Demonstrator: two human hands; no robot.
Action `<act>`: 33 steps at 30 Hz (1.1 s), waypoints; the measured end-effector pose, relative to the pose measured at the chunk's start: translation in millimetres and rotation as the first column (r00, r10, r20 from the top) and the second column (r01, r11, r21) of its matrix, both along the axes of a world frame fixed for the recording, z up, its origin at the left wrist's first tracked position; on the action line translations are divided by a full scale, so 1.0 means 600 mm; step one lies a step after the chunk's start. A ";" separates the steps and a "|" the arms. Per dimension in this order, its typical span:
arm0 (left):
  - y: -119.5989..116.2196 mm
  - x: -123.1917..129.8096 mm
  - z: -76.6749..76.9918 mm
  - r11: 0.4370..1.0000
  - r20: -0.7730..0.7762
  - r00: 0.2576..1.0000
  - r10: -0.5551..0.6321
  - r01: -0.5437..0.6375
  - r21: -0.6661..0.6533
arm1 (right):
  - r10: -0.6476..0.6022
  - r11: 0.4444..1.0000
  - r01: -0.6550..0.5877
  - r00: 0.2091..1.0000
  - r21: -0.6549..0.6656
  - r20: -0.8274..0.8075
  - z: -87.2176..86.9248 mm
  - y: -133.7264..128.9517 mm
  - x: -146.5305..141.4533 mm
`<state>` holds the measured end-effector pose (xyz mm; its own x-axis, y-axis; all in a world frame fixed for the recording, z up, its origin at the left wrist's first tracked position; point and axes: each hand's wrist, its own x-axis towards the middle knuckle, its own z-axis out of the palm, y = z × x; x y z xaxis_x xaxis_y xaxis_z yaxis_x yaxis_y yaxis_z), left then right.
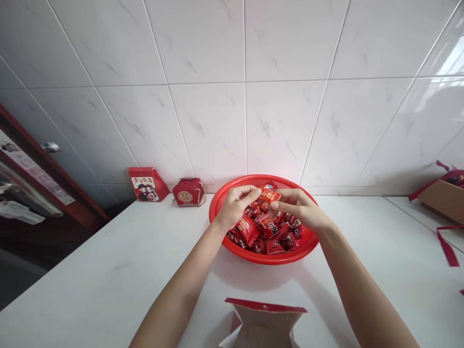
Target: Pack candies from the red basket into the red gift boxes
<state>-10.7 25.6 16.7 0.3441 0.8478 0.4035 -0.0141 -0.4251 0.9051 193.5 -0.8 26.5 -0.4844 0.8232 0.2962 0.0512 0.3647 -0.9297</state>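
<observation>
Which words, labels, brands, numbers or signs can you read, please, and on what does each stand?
None reads clearly.
Upright red carton: characters above printed figures, too small.
Rope-handled red box: round gold emblem, too small.
Held orange-red packet: yellow characters, too blurred.
Wrapped sweets in red basket: lettering, too small.

Glossy white wall tiles point(282, 130), faintly veined in grey and divided by thin grout lines, rise behind a white tabletop point(90, 270). A bright patch of reflected light point(456, 59) glares on the tiling at upper right, while the left side is dimmer. There, a slanting reddish-brown wooden frame point(87, 212) stands with a shiny metal handle point(50, 147) beside it, above a murky dark area
</observation>
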 end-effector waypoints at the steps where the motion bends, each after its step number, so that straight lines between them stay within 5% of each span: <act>1: -0.002 0.001 0.000 1.000 -0.003 1.000 0.009 -0.009 0.007 | 0.000 1.000 0.000 1.000 0.005 0.013 0.002 -0.002 0.002; 8: -0.013 0.007 0.006 0.993 -0.053 0.998 0.034 -0.027 0.119 | -0.041 0.999 0.041 0.999 0.004 0.014 0.009 -0.002 0.006; 14: -0.019 0.013 0.010 0.996 0.013 0.997 -0.082 0.081 0.026 | -0.016 1.000 0.016 1.000 -0.021 -0.022 0.006 -0.001 0.006; 18: -0.018 0.013 0.008 0.999 0.014 0.999 -0.049 0.049 0.005 | 0.009 0.999 -0.011 0.998 -0.034 -0.059 0.003 -0.003 0.006; 33: -0.023 0.012 0.010 0.995 0.007 0.995 -0.103 0.103 0.013 | -0.127 0.979 0.110 0.988 0.170 0.091 0.012 -0.006 0.008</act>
<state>-3.6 11.8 22.7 0.4260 0.8030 0.4168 -0.0656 -0.4321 0.8994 198.4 -4.4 33.5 -0.4210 0.8205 0.3866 0.1937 0.4978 -0.8454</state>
